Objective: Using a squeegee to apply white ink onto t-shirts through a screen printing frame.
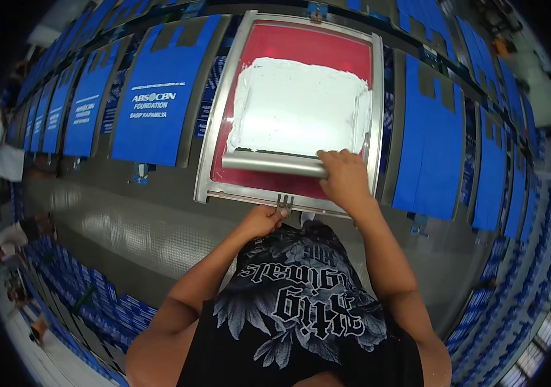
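A silkscreen frame (208,161) with silver metal sides and a red mesh is in front of me. White ink (301,106) covers much of its mesh in a thick, rough-edged patch. Across the near side of the ink lies a long metal squeegee (269,162), tilted slightly. My right hand (345,179) grips its right end, with the fingers curled over the top. At the middle of the frame's near edge, beside a small metal bracket (285,201), my left hand (264,220) is closed on the edge; its fingertips are partly hidden.
Blue printed panels (159,97) lie on grey boards to the left, and more blue panels (429,135) to the right, in long rows. Behind my left arm runs a grey floor (120,219). Stacks of blue printed pieces (95,290) stand at the lower left. Other people are at the far left.
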`<state>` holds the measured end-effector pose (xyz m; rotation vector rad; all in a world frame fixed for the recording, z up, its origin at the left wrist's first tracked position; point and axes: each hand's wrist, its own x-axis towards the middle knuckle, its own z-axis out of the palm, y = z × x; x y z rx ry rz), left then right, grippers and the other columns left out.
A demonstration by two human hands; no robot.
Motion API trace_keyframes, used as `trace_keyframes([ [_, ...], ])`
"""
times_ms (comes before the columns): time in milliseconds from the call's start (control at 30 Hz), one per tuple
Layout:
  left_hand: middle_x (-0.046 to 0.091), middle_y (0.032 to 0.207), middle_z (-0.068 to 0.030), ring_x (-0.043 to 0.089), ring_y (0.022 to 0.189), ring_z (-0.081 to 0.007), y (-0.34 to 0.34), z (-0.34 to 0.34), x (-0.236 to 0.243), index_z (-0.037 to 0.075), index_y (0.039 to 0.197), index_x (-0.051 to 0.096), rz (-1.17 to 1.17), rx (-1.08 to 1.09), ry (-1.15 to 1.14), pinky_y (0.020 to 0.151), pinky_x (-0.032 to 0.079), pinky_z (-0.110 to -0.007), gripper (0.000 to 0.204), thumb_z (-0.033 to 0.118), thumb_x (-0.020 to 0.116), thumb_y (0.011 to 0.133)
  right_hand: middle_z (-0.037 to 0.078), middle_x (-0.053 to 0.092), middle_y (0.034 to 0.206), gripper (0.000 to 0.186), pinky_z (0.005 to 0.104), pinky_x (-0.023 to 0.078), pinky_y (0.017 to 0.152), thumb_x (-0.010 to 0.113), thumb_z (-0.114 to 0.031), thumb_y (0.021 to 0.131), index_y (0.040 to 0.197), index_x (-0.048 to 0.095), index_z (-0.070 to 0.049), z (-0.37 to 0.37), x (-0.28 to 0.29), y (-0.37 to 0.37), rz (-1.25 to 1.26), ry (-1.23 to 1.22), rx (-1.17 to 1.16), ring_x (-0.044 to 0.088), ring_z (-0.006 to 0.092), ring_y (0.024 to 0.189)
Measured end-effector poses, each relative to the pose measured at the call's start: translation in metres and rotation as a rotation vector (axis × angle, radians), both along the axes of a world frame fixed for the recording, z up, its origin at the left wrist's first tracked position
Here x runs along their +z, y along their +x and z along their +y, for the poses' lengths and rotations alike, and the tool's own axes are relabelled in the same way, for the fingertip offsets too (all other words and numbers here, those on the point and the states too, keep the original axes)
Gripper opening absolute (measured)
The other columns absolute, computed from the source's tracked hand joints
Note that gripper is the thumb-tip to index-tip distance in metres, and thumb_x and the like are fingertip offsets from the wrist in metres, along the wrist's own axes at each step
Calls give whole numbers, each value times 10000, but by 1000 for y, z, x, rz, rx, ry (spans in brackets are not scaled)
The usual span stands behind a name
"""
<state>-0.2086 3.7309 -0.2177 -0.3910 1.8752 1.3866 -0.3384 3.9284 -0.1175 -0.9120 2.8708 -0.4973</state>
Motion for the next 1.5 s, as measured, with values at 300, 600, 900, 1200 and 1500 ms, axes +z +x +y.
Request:
trace_keyframes([
  [300,625,733,-176,609,662,-296,-15,-16,40,6,874,644,294,-291,-579,622,473,-393,474,466,530,871,74,661,821,332,272,470,737,743,-65,659,965,644,14,89,-60,-59,-510,-573,-213,603,114,805],
  [600,644,1050,-188,602,1005,-327,-88,-144,-4,64,1157,603,549,578,-491,865,447,-368,404,366,508,906,16,629,820,288,231,418,666,752,-126,717,955,651,1,79,-87,-83,-764,-894,-462,544,90,734],
  [900,630,1111,-169,587,1010,-202,-74,1,-26,-11,1239,523,639,646,-162,865,443,-308,442,307,525,934,37,642,817,315,257,427,700,753,-113,670,956,671,-9,210,-72,-68,-641,-878,-617,548,109,742],
  [1200,630,1091,-184,588,1012,-202,-98,25,-111,-53,1218,522,657,604,-159,882,437,-300,460,298,557,922,53,639,816,292,260,445,690,730,-105,673,938,673,3,245,-169,-78,-663,-911,-626,577,128,770],
  [1500,640,1067,-180,594,1013,-232,-121,31,-104,-17,1185,564,629,545,-458,874,443,-321,405,274,569,903,50,646,814,391,283,455,697,774,-200,662,979,672,6,271,-191,-126,-596,-661,-522,575,139,734],
])
